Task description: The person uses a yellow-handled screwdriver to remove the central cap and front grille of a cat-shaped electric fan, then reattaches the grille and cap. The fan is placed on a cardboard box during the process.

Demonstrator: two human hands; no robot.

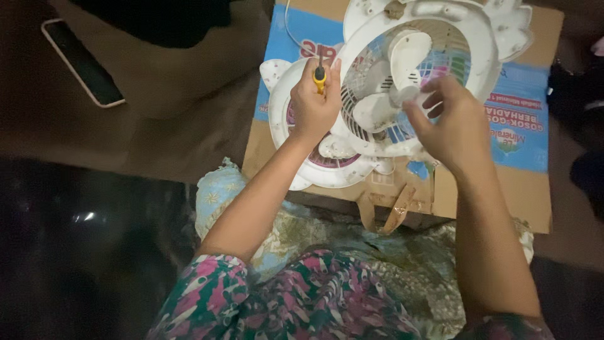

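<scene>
A round white plastic fan housing [440, 44] with a slotted grille lies on a flattened brown cardboard box [528, 189] with a blue printed panel, straight ahead of the person. Its white hub [408, 60] sits at the centre. The left hand [314, 104] is closed in a grip around a small screwdriver with a yellow and black handle [319, 74], held upright against the housing's left rim. The right hand [454, 119] pinches the lower end of the hub with curled fingertips [416, 108]. Beneath the box lies a patterned cloth [402, 258]. A dark smartphone with a pale edge [82, 62] rests well apart at upper left.
</scene>
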